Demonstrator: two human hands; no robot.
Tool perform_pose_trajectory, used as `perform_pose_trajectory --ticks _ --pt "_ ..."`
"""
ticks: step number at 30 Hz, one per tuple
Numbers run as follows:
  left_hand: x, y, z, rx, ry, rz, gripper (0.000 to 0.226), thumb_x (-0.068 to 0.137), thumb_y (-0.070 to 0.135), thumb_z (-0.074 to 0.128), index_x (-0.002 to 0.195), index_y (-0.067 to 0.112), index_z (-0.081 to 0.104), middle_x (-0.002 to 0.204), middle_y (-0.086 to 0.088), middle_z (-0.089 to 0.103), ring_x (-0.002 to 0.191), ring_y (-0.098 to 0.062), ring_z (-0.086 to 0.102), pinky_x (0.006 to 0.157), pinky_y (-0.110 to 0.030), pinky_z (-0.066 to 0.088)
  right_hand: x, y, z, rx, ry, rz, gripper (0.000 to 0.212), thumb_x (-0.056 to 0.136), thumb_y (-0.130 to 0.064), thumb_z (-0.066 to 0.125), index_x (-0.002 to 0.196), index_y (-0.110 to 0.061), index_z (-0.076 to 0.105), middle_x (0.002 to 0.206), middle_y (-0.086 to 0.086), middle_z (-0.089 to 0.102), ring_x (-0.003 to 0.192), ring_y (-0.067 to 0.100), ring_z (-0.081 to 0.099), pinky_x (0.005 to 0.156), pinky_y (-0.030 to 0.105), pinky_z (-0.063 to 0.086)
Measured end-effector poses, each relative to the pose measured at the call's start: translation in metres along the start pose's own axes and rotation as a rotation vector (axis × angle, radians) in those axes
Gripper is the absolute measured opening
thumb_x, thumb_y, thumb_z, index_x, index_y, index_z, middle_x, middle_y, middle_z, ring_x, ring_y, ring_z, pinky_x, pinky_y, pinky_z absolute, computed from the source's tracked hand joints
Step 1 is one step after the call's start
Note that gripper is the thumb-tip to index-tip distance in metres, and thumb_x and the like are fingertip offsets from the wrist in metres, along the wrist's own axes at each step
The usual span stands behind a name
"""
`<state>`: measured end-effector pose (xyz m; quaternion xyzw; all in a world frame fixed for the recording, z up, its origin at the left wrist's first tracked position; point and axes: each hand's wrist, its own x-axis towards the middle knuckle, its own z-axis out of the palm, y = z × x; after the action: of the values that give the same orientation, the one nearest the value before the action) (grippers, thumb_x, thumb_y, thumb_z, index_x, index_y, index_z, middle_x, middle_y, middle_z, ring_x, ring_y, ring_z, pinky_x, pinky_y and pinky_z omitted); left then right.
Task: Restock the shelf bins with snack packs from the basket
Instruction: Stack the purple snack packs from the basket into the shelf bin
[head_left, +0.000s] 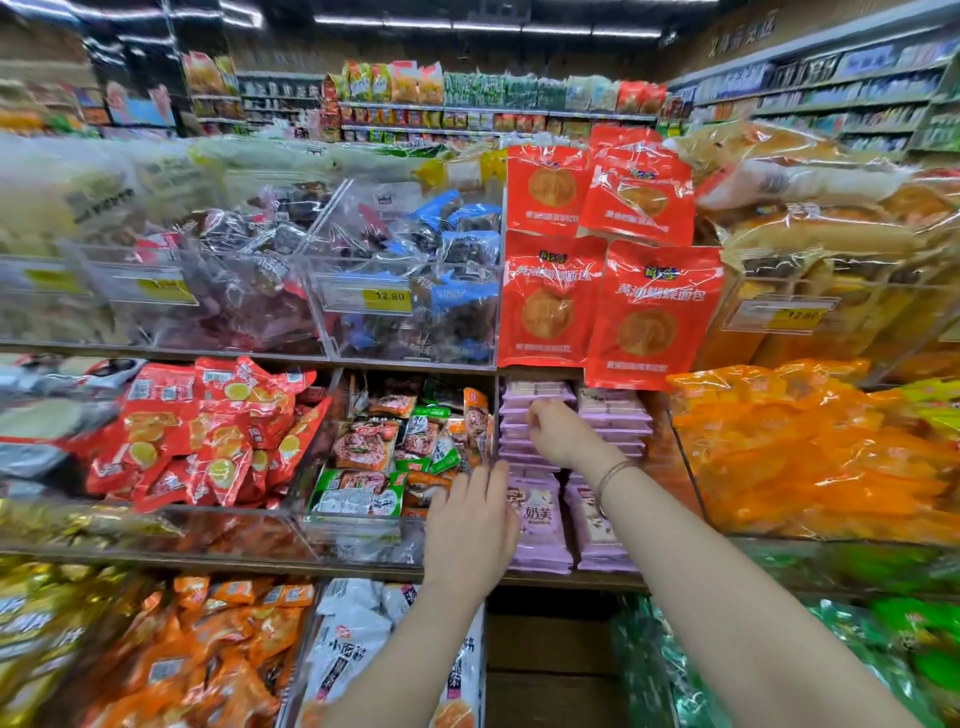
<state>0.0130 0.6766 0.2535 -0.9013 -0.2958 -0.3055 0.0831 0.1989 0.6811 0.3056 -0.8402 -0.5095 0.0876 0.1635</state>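
Observation:
Pale purple snack packs (615, 415) lie stacked in two rows on the middle shelf, centre right. My right hand (558, 434) reaches deep over the left row, fingers curled down onto the packs there. My left hand (470, 525) is lower and closer, fingers pointing up at the front left purple pack (540, 519), touching its left edge beside the clear divider. Whether either hand grips a pack is hidden by the hands themselves. The basket is out of sight.
Large red bread packs (602, 306) hang over the shelf edge just above the purple stack. A clear bin of green and brown packs (384, 457) sits left of it, orange packs (810, 447) right. Clear bins with price tags (387, 299) fill the upper shelf.

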Motion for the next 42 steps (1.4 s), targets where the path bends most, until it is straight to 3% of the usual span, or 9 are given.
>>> perform_pose_trajectory --ticks 6,11,14,19,26,30,35,39,42 --pt "-0.001 0.000 0.006 -0.021 0.048 -0.004 0.038 0.076 0.027 0.066 0.111 0.014 0.063 0.092 0.001 0.064 0.079 -0.019 0.061 0.060 -0.032 0.048 -0.041 0.011 0.000 0.082 -0.053 -0.107 0.025 0.092 -0.009 0.044 0.112 -0.009 0.059 0.117 0.008 0.055 0.105 0.025 0.055 0.092 0.035 0.045" --pt "0.000 -0.002 0.012 -0.025 0.087 0.017 0.038 0.076 0.027 0.064 0.111 0.014 0.060 0.092 0.000 0.063 0.078 -0.020 0.061 0.059 -0.032 0.048 -0.052 0.040 -0.010 -0.131 -0.238 0.168 0.031 0.092 -0.012 0.040 0.062 -0.014 0.043 0.067 0.004 0.045 0.061 0.021 0.042 0.055 0.030 0.034" --pt "0.001 -0.002 0.011 -0.007 0.080 0.010 0.043 0.076 0.028 0.065 0.115 0.011 0.060 0.093 -0.003 0.066 0.077 -0.021 0.063 0.060 -0.033 0.051 -0.057 0.051 -0.015 -0.051 -0.312 0.244 0.021 0.093 -0.017 0.046 0.072 -0.020 0.047 0.080 0.003 0.049 0.076 0.019 0.045 0.073 0.031 0.042" --pt "-0.003 0.002 -0.003 -0.107 0.059 -0.017 0.040 0.079 0.025 0.061 0.114 0.006 0.057 0.098 -0.008 0.062 0.087 -0.028 0.060 0.070 -0.037 0.047 -0.101 0.048 0.005 0.347 -0.089 0.211 0.019 0.095 -0.018 0.043 0.089 -0.008 0.058 0.083 0.002 0.051 0.065 0.017 0.048 0.056 0.026 0.035" --pt "-0.131 0.036 -0.021 -0.596 0.117 -0.304 0.037 0.086 0.032 0.048 0.114 0.009 0.053 0.105 -0.004 0.056 0.099 -0.018 0.050 0.086 -0.031 0.041 -0.243 0.067 0.085 0.729 0.113 0.250 0.013 0.093 -0.020 0.052 0.087 -0.025 0.061 0.084 0.000 0.065 0.084 0.021 0.064 0.077 0.032 0.049" --pt "-0.261 0.061 -0.034 -0.818 -0.326 -0.538 0.017 0.090 0.022 0.057 0.102 0.035 0.053 0.096 0.010 0.059 0.086 0.000 0.057 0.072 -0.016 0.044 -0.355 0.090 0.146 0.784 -0.024 0.421 0.025 0.094 -0.013 0.051 0.077 -0.030 0.058 0.083 0.003 0.066 0.086 0.026 0.065 0.082 0.035 0.050" --pt "-0.402 0.072 -0.047 -0.689 -1.208 -0.741 0.025 0.094 0.021 0.057 0.070 0.022 0.058 0.081 -0.002 0.060 0.077 -0.013 0.055 0.088 -0.031 0.046 -0.499 0.119 0.222 0.588 -0.269 0.644 0.028 0.095 -0.011 0.051 0.068 -0.018 0.058 0.082 0.006 0.061 0.084 0.011 0.055 0.073 0.027 0.038" --pt "-0.486 0.079 -0.072 -0.512 -1.437 -0.713 0.021 0.095 0.033 0.053 0.079 0.020 0.047 0.096 -0.002 0.059 0.094 -0.009 0.056 0.079 -0.016 0.040 -0.604 0.125 0.257 0.434 -0.510 0.786 0.033 0.097 -0.014 0.045 0.065 -0.020 0.048 0.079 0.007 0.053 0.085 0.011 0.049 0.069 0.024 0.031" --pt "-0.531 0.082 -0.083 -0.456 -1.512 -0.683 0.020 0.095 0.031 0.054 0.078 0.022 0.047 0.111 -0.005 0.063 0.111 -0.013 0.058 0.089 -0.016 0.039 -0.672 0.125 0.264 0.460 -0.501 0.900 0.037 0.094 -0.013 0.047 0.061 -0.024 0.038 0.073 0.002 0.049 0.073 0.012 0.049 0.059 0.020 0.035"
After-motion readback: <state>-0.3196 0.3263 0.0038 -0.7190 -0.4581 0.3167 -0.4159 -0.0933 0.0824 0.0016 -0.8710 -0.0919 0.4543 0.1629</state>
